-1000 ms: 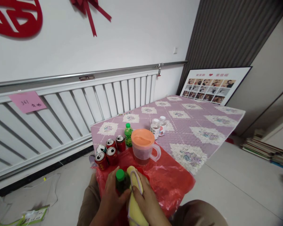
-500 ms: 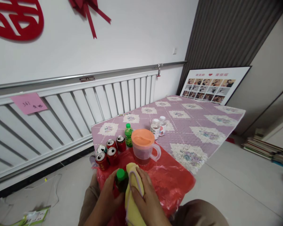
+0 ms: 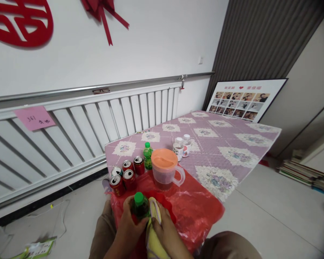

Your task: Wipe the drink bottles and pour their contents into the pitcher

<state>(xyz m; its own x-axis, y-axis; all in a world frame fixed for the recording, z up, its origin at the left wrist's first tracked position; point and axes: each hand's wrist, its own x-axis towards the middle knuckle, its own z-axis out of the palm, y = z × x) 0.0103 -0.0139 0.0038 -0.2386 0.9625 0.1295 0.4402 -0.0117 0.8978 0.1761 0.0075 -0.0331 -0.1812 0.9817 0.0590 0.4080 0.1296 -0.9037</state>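
My left hand (image 3: 131, 225) is wrapped round a green-capped plastic bottle (image 3: 140, 205), which stands nearly upright close to my body. In my right hand (image 3: 167, 226) is a yellow cloth (image 3: 154, 235) with a pale purple edge, pressed against the bottle's right side. Beneath both hands shows part of a red dish (image 3: 169, 205) with a wavy rim; the rest of it is hidden. A red plastic sheet (image 3: 194, 205) lies under these things. Just beyond my hands stands a clear pitcher (image 3: 162, 176) with an orange lid and some liquid inside.
Several opened drink cans (image 3: 129, 179) stand at the left edge of the table. Behind the pitcher are a second green bottle (image 3: 148, 155) and two white-capped bottles (image 3: 178, 148). A patterned purple tablecloth (image 3: 226, 136) covers the table. A white radiator (image 3: 129, 115) runs along the wall.
My right hand and the cloth have moved down slightly, and the cloth's top no longer rises above the bottle cap. More of the bottle and the red dish's rim now shows.
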